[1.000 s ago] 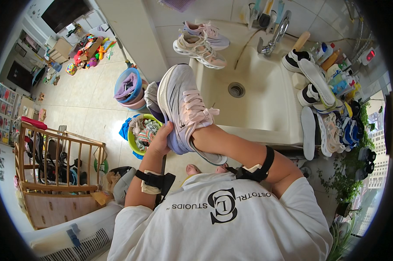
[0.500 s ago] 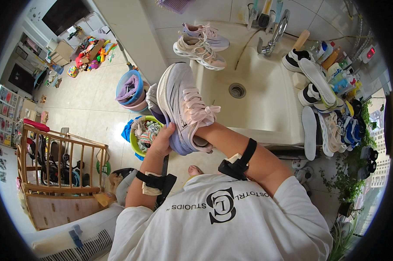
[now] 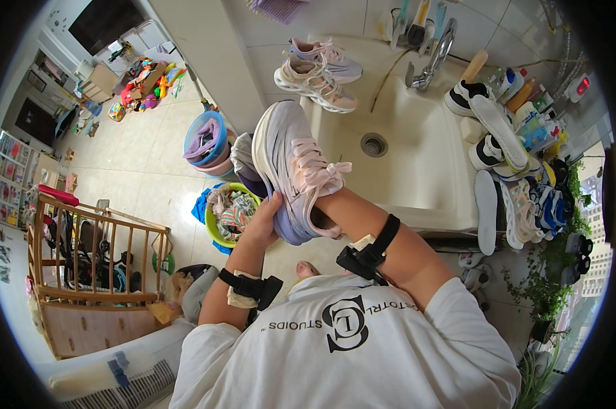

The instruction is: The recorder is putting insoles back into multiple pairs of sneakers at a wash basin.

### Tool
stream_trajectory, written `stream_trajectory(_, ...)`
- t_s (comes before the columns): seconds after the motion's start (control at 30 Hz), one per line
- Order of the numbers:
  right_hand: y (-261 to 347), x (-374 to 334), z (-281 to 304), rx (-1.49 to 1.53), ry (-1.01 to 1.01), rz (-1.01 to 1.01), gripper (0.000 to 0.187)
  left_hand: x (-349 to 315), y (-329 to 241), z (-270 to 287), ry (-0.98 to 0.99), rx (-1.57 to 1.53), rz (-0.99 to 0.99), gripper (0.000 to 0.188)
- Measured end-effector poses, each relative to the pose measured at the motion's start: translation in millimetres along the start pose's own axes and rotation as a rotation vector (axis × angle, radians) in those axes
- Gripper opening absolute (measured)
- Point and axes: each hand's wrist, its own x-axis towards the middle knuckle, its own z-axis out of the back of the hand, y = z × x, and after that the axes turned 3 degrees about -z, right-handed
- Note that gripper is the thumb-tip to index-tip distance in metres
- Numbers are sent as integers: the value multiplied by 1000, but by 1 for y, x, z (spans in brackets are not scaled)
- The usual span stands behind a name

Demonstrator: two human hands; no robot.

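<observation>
A pale lilac and white sneaker (image 3: pixel 279 146) with pink laces is held up before me, left of the sink. My left hand (image 3: pixel 263 217) is closed round its heel side, the thumb against the lilac upper. My right forearm reaches to the shoe's opening; the hand itself is hidden by the shoe, and I cannot tell whether it is inside or behind. A grey and dark purple piece (image 3: pixel 245 160) shows behind the sneaker's left edge. Two pale sneakers (image 3: pixel 314 85) stand on the sink's left rim, toward the back.
The white sink (image 3: pixel 417 160) has a chrome faucet (image 3: pixel 436 60). Shoes and insoles (image 3: pixel 486 211) crowd its right ledge beside bottles (image 3: pixel 529 126). On the floor at left stand a green basin of laundry (image 3: pixel 229 218), stacked basins (image 3: pixel 205 140) and a wooden crib (image 3: pixel 100 259).
The sneaker and both hands have shifted very slightly to the right in the picture, along with the surroundings. The left hand's grip on the shoe looks the same.
</observation>
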Motion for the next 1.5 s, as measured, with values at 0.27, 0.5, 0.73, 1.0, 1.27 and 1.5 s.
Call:
stream_trajectory(0.27,1,-40,-7,-16,-9,78,30,1,2,-2,12,-96,-21,66)
stream_trajectory(0.5,-1,-21,2,-3,-25,15,29,4,8,-10,31,-81,4,67)
stream_trajectory(0.73,-2,-13,3,-13,-9,4,28,7,14,-2,62,-106,54,63)
stream_trajectory(1.0,2,-30,-4,-37,30,52,26,-1,16,-7,60,-124,25,58)
stream_trajectory(1.27,-3,-19,6,-52,56,16,24,10,18,-7,83,13,40,62)
stream_trajectory(1.5,-2,-20,4,-122,214,41,23,7,28,-3,33,33,61,62)
